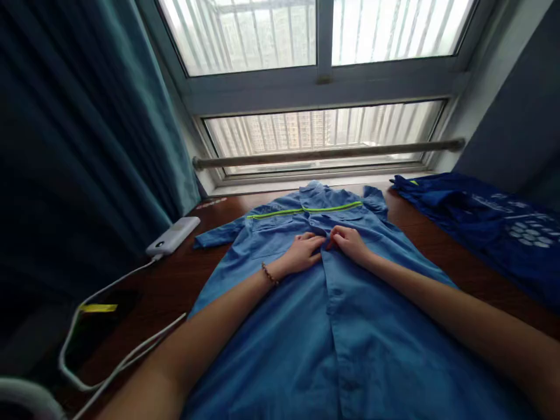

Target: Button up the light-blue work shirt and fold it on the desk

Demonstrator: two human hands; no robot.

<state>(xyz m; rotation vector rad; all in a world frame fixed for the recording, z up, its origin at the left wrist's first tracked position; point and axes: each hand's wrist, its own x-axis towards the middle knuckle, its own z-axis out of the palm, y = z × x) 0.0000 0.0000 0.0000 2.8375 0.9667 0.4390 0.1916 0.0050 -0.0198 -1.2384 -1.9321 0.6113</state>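
Observation:
A light blue work shirt [280, 326] with a yellow-green stripe across the chest lies spread on a dark wooden surface, its collar toward the window. My left hand [303, 252], a beaded bracelet on its wrist, rests on the shirt just left of the front placket, its fingertips closed at the placket's edge. From the other side my right hand [347, 242] pinches the placket with thumb and bent fingers. The two hands almost meet at the chest. Any button between the fingers is hidden.
A white power bank [173, 235] with a white cable [118, 281] lies left on the wooden surface [175, 283], near a blue curtain [144, 116]. A dark blue printed cloth bag or garment [490, 227] lies right. A metal rail [328, 154] crosses the window behind.

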